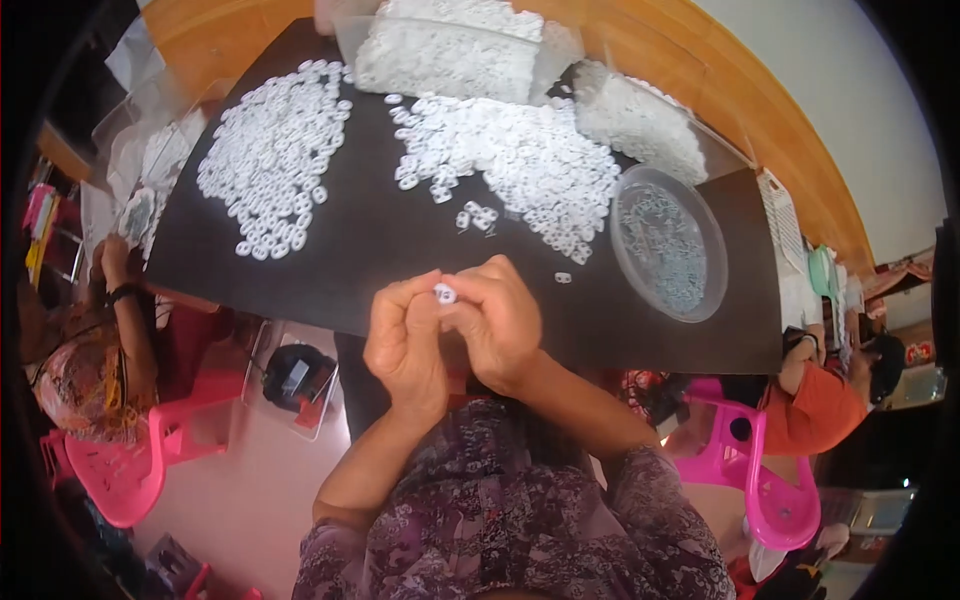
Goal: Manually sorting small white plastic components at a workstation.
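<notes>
My left hand [406, 340] and my right hand [500, 325] meet in front of the table's near edge. Their fingertips pinch a small white oval plastic piece [445, 293] with dark marks on its face. Beyond them, a few loose white pieces [480, 215] lie on the dark tabletop, with a single one [563, 278] to the right. A large pile of white two-holed pieces [520, 150] spreads across the middle. At the left is another pile, of white oval pieces [275, 150]. An oval clear tub [712, 250] at the right holds many small grey metal parts.
Two clear bins [440, 75] [640, 115] filled with white pieces stand at the back of the dark table [370, 240]. Other people sit at the left [100, 370] and right [815, 410], on pink chairs. A tray [300, 365] with a black item is below the table at left.
</notes>
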A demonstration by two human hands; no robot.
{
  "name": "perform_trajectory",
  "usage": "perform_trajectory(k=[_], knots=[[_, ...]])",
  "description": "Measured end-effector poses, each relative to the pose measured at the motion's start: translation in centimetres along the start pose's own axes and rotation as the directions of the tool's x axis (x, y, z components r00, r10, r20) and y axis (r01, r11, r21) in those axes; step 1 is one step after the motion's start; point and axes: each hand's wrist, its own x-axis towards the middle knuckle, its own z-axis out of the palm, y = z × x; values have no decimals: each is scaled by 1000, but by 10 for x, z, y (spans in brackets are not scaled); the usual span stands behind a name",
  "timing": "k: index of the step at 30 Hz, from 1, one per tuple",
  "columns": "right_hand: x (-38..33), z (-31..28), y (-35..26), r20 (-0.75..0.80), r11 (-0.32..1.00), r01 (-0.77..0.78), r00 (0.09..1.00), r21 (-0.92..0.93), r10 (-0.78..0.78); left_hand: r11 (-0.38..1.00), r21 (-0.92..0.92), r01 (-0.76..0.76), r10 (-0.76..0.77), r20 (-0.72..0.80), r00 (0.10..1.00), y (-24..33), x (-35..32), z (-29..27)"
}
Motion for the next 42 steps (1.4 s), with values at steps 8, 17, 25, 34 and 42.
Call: perform_trajectory(k=[8,17,25,34,42], knots=[[-6,7,0,-111,1000,19,994,-15,-20,937,130,-323,321,39,946,-8,5,6],[-9,10,4,-87,998,65,994,-10,-65,898,228,-376,375,46,926,-17,4,3],[-9,-6,6,-25,999,-49,998,-6,49,979,138,-148,124,169,978,-3,9,0],[86,-133,38,-230,951,-223,958,-213,173,788,513,-339,175,342,923,-24,65,-17],[195,-252,132,-252,521,-279,960,-807,125,371,720,-587,121,589,799,-46,95,22]])
